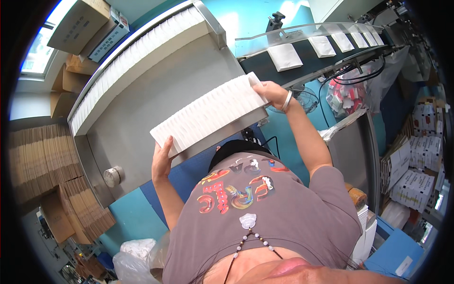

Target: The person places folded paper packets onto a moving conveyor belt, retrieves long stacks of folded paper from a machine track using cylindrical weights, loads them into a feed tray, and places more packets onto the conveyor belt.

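- Head view looks down over a grey printed T-shirt [265, 208] with a beaded necklace [248, 236] hanging at its front; that is nearest.
- Just beyond it, both forearms reach out and up to a long row of white packets [208, 113], held between the two hands like a squeezed accordion, so the loose pieces stay pressed together rather than spilling.
- Left hand [161, 158] lies flat against the near-left end of the row, palm pushing inward, fingers extended rather than curled.
- Right hand [270, 91], with a bangle [287, 101] at the wrist, closes over the far-right end, fingers wrapped on the top corner.
- That row hangs above the edge of a grey steel table [142, 109], apart from its surface as far as I can tell.
- Farther left, a second, longer line of white packets [137, 61] rests in a metal channel [210, 23] along the table's far edge, which keeps it upright.
- To the far right, a dark conveyor [312, 59] carries single white packets [285, 57] spaced apart.
- Stacks of flat cardboard [42, 161] stand at the left.
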